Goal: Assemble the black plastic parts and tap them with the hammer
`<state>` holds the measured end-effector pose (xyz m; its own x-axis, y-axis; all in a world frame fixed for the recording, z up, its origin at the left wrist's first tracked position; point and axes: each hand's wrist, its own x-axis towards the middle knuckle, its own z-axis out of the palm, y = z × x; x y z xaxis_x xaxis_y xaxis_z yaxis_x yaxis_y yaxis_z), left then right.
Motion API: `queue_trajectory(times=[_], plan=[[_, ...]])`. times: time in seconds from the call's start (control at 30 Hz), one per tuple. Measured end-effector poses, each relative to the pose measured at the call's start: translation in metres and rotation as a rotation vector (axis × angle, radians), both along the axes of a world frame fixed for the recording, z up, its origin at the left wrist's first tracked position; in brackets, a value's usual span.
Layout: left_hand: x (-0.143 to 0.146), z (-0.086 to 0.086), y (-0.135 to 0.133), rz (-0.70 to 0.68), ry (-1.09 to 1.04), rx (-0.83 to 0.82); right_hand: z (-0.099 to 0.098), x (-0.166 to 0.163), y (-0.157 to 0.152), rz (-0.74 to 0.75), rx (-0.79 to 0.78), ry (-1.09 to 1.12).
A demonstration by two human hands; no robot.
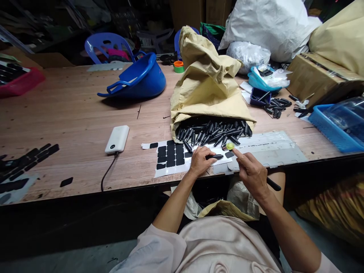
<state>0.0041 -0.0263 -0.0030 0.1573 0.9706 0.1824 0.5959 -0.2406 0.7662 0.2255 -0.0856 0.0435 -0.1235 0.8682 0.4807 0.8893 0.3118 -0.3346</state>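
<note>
Head view, looking down over a wooden table [74, 113].

Left hand [200, 161] at the near edge of the table, resting on a white sticker sheet [170, 156] with rows of black patches. Fingers narrow, closed around a black stick [215, 156]. Stick lying level, its tip jutting right past the fingertips towards the right hand.

Right hand [251, 172] just right of the left one, close but apart. Forefinger stretched forward and left, other fingers curled in. Small yellow-green cap [230, 146] at the forefinger's tip, touching or just above it; which cannot be told. Single black patch [229, 154] on the sheet just below that tip, between the two hands. Black rod [273, 184] poking out behind the heel of the right hand, seemingly gripped in the curled fingers.

Heap of black sticks [213, 132] just beyond both hands, spilling from the mouth of a tan bag [204, 83] lying on the table.

White power bank [117, 139] with a dark cable left of the sheet. Blue tub [139, 79] tilted on its side farther back. Blue basket [330, 131] at the right edge, cardboard box [313, 72] behind it.
</note>
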Motion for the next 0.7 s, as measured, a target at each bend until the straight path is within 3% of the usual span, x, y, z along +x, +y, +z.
queue_trajectory(times=[0.37, 0.7], plan=[[-0.005, -0.012, 0.004, -0.021, 0.048, 0.049, -0.034, 0.016, 0.003, -0.112, -0.218, 0.363], [-0.008, -0.009, 0.001, -0.039, 0.118, 0.075, -0.039, 0.024, 0.009, -0.146, -0.27, 0.467]])
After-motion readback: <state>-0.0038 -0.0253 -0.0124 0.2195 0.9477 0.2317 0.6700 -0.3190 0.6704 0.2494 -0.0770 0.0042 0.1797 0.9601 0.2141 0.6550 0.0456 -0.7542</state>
